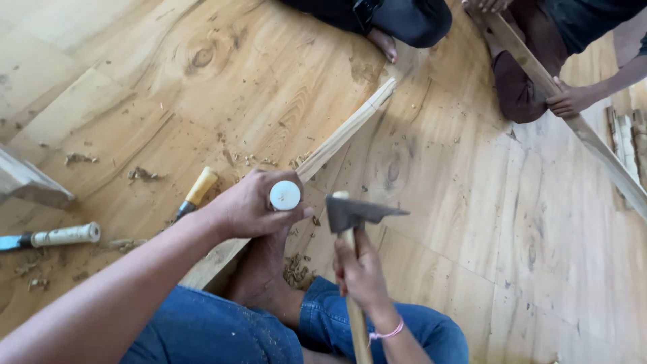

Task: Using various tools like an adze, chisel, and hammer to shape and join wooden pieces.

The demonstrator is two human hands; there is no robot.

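My left hand (249, 205) is closed around a chisel whose round white handle end (285, 195) faces up. It stands on a long wooden strip (344, 135) that runs diagonally across the wooden floor. My right hand (360, 273) grips the wooden handle of a hammer, its grey metal head (357, 212) raised just right of the chisel end. My foot (259, 269) rests on the strip's near end. I wear blue jeans (216, 330).
A yellow-handled tool (197, 192) and a white-handled chisel (57, 236) lie on the floor at left, among wood chips (145, 175). At the top right, another person's hand (569, 101) holds a second long wooden strip (586, 131). A wood block (30, 182) sits far left.
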